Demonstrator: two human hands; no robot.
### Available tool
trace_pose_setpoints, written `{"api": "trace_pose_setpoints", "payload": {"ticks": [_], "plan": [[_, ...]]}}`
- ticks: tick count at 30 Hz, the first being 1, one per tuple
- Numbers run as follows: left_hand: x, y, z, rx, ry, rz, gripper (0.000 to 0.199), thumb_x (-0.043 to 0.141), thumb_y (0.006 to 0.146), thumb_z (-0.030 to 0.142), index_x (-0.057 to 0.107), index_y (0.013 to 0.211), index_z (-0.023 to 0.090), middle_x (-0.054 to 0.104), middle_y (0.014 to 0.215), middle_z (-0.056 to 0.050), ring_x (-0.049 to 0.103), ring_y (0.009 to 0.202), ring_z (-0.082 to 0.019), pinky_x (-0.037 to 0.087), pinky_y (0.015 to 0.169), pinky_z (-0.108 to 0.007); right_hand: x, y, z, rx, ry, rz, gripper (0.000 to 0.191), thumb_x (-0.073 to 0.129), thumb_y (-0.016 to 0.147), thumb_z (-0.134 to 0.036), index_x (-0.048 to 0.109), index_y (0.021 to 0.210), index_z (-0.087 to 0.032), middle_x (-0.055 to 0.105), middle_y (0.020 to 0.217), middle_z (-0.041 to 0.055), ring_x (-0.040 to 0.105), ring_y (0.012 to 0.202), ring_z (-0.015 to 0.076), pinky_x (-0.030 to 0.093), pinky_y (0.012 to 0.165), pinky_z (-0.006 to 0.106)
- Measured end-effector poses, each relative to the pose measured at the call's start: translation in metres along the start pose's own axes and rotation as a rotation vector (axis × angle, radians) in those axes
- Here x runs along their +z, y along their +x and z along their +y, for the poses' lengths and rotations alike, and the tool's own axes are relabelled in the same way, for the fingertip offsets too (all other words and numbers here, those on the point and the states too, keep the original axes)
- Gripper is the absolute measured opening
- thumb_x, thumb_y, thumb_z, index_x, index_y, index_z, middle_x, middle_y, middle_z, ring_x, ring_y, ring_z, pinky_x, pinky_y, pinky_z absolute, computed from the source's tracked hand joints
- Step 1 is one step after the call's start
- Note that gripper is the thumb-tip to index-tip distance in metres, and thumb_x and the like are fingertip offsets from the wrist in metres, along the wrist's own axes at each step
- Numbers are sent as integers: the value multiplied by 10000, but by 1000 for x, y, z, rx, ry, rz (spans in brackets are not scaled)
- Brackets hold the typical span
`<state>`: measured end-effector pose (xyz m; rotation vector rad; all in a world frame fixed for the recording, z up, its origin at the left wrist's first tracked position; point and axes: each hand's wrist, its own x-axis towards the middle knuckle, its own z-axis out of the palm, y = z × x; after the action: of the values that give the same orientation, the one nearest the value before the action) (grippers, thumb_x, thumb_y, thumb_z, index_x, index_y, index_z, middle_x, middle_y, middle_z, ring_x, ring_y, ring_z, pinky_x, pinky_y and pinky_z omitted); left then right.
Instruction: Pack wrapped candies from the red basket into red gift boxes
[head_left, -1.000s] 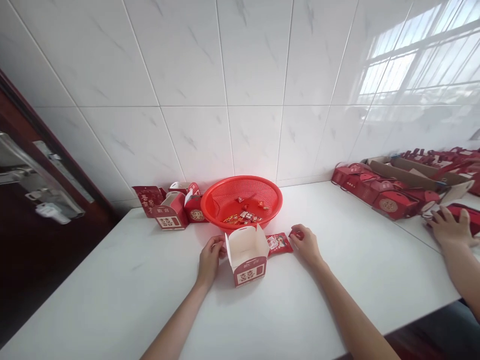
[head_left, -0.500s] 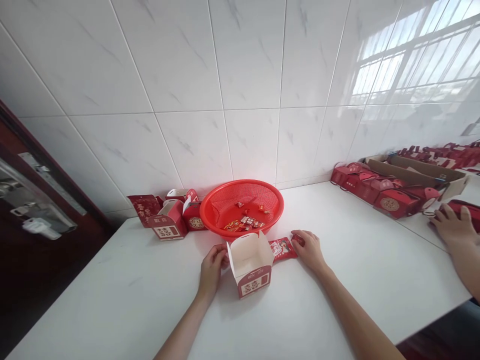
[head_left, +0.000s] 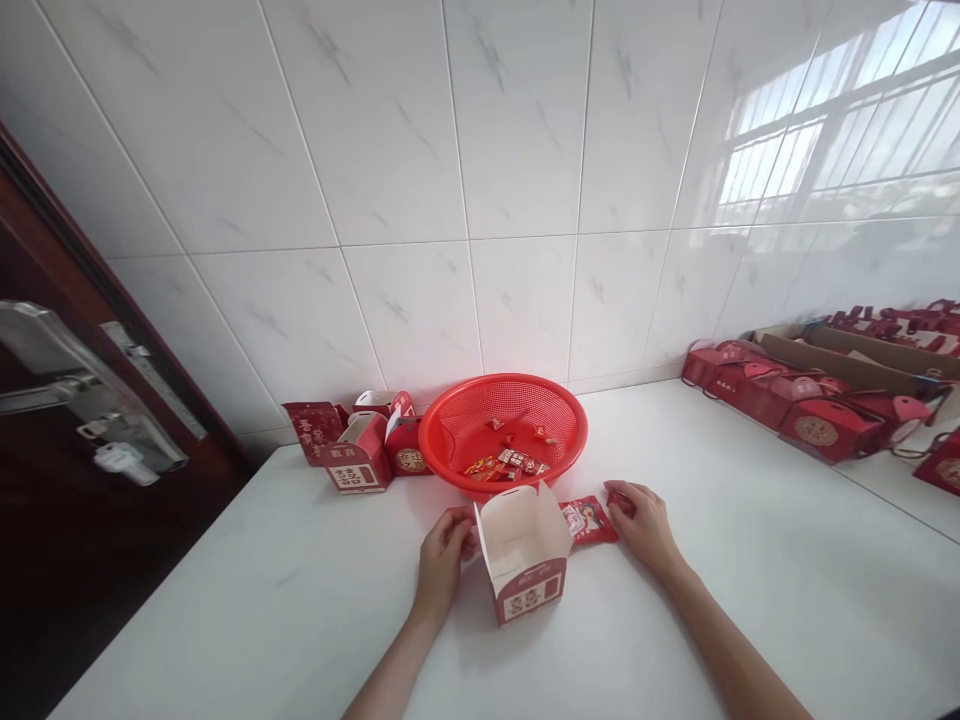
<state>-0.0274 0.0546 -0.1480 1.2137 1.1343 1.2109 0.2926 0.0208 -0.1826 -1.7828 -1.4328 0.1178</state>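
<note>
An open red-and-white gift box [head_left: 531, 592] stands on the white table, its flaps raised and its pale inside bare. My left hand [head_left: 442, 562] rests at the box's left side, fingers curled; whether anything is in them is hidden. Right of the box lies a red printed snack packet [head_left: 589, 520], partly behind it. My right hand [head_left: 649, 525] is closed around a small red wrapped candy [head_left: 619, 502], beside the packet's right end. Behind the box sits a red plastic basket [head_left: 502, 388] with several small wrapped sweets [head_left: 519, 460] inside.
Left of the basket stand several red gift boxes [head_left: 358, 465] and a dark red pouch [head_left: 311, 430]. Along the tiled wall at right are closed red boxes [head_left: 757, 385] and a cardboard carton [head_left: 847, 350]. A door with keys [head_left: 127, 462] is at far left.
My view has turned slightly, so the scene sits lower and further right. Another person's hand at the right edge has gone out of view. My hands keep their places by the gift box.
</note>
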Motion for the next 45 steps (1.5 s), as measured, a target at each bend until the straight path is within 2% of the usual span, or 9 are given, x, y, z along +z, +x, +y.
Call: {"api": "trace_pose_setpoints", "payload": {"ticks": [4, 13, 20, 23, 29, 34, 40, 45], "plan": [[0, 0, 0, -10, -13, 6, 266, 667, 715, 410, 694, 851, 183, 595, 636, 20, 555, 637, -174, 436, 574, -247, 1, 0, 1, -23, -6, 4, 421, 448, 774, -295, 774, 1029, -221, 774, 986, 101, 699, 964, 298, 516, 939, 499], [0, 0, -2, -24, -18, 17, 276, 664, 714, 424, 682, 847, 183, 589, 615, 24, 538, 629, -166, 416, 571, -240, -2, -4, -6, -87, 0, 11, 382, 460, 860, -383, 762, 1039, -231, 768, 1068, 117, 678, 1076, 321, 414, 1070, 599], [-1, 2, -3, -29, -29, 24, 266, 661, 703, 421, 669, 828, 186, 593, 609, 25, 529, 603, -159, 409, 555, -239, -4, -8, -17, -154, 39, -95, 373, 461, 947, -443, 745, 1092, -250, 762, 1171, 111, 635, 1224, 344, 355, 1126, 660], [-1, 2, -3, -28, -33, 39, 247, 660, 702, 403, 671, 817, 183, 619, 633, 17, 517, 581, -146, 401, 543, -234, -6, -10, -21, -199, 27, -166, 341, 466, 963, -436, 750, 1063, -276, 775, 1139, 88, 637, 1228, 344, 347, 1129, 678], [-1, 2, -3, -44, -46, 31, 254, 667, 712, 416, 681, 820, 186, 598, 618, 20, 564, 626, -164, 429, 564, -238, -6, -12, -25, -212, 11, -168, 339, 499, 962, -470, 748, 1089, -279, 769, 1156, 95, 655, 1200, 347, 372, 1128, 664], [1, 2, -1, -47, -62, 39, 244, 670, 696, 405, 670, 803, 186, 608, 617, 20, 515, 566, -139, 402, 528, -228, -1, -15, -18, -221, 35, -145, 367, 521, 946, -491, 739, 1129, -260, 765, 1162, 110, 651, 1209, 352, 384, 1131, 654], [3, 0, 0, -37, -57, 38, 230, 652, 705, 403, 654, 786, 188, 601, 622, 23, 517, 573, -138, 410, 543, -233, -1, -17, -6, -218, 48, -106, 448, 501, 936, -601, 756, 1086, -264, 773, 1128, 114, 666, 1177, 356, 434, 1084, 637], [4, 0, 2, -36, -74, 50, 232, 646, 693, 402, 647, 779, 186, 587, 634, 28, 516, 565, -134, 400, 537, -236, -5, -15, -7, -196, 56, -104, 507, 486, 911, -665, 768, 1042, -265, 775, 1111, 115, 696, 1094, 346, 461, 1052, 613]]}}
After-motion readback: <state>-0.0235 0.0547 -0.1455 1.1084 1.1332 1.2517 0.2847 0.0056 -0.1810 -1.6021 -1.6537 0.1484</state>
